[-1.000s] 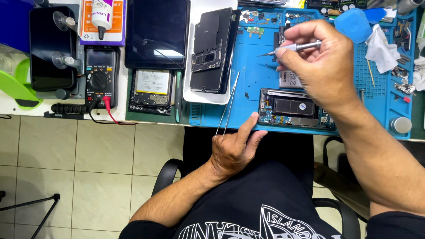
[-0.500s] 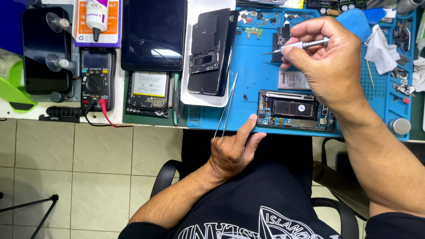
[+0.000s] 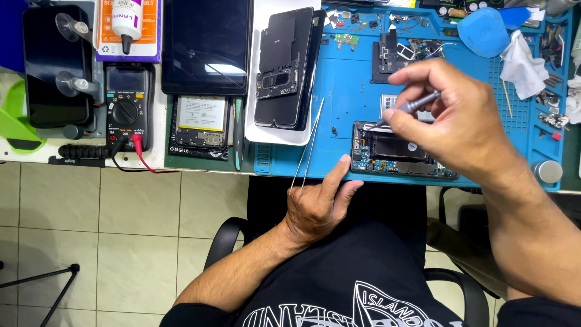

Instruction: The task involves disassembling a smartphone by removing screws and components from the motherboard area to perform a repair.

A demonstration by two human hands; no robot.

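An opened phone body with exposed circuit board lies near the front edge of a blue work mat. My right hand holds a slim grey screwdriver, its tip down on the phone's upper left corner. My left hand sits at the mat's front edge, index finger touching the phone's left end. It pinches long silver tweezers that point up and away across the mat.
A dark phone back cover rests on a white tray. To the left sit a tablet, a small battery board, a multimeter with red lead, and a glue bottle. Loose parts, a blue dish and tissue crowd the mat's back right.
My right hand has come down from the back of the mat and set the screwdriver tip on the opened phone. My left hand has stayed put with the tweezers.
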